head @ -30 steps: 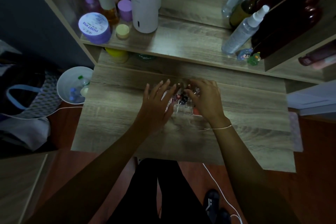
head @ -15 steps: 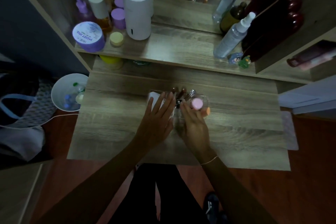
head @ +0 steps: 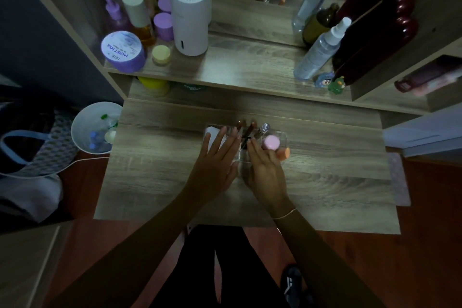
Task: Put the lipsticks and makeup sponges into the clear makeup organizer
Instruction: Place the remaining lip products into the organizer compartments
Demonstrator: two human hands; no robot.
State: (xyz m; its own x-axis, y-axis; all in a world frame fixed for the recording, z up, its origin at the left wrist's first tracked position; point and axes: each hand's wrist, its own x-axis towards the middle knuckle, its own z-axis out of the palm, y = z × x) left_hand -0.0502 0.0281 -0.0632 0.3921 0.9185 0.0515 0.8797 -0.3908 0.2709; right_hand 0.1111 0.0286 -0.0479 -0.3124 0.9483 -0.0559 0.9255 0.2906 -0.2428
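Observation:
The clear makeup organizer point(head: 283, 137) stands on the middle of the wooden table point(head: 337, 182). Several lipsticks point(head: 246, 130) stand upright in its back compartments. A pink makeup sponge point(head: 270, 142) and an orange makeup sponge point(head: 284, 153) sit in its right part. My left hand point(head: 215, 162) lies flat with fingers spread against the organizer's left side. My right hand point(head: 265, 170) rests with stretched fingers over the organizer's front, touching near the pink sponge. The front compartments are hidden under my hands.
The shelf behind carries a white cylindrical device point(head: 190, 15), a purple jar point(head: 122, 51), several bottles and a spray bottle point(head: 322, 50). A white bin point(head: 92, 130) stands on the floor left of the table, beside a bag point(head: 27, 142).
Both hands have drawn back toward me from on top of the organizer, uncovering the lipsticks and the two sponges. In the last half second they have barely moved.

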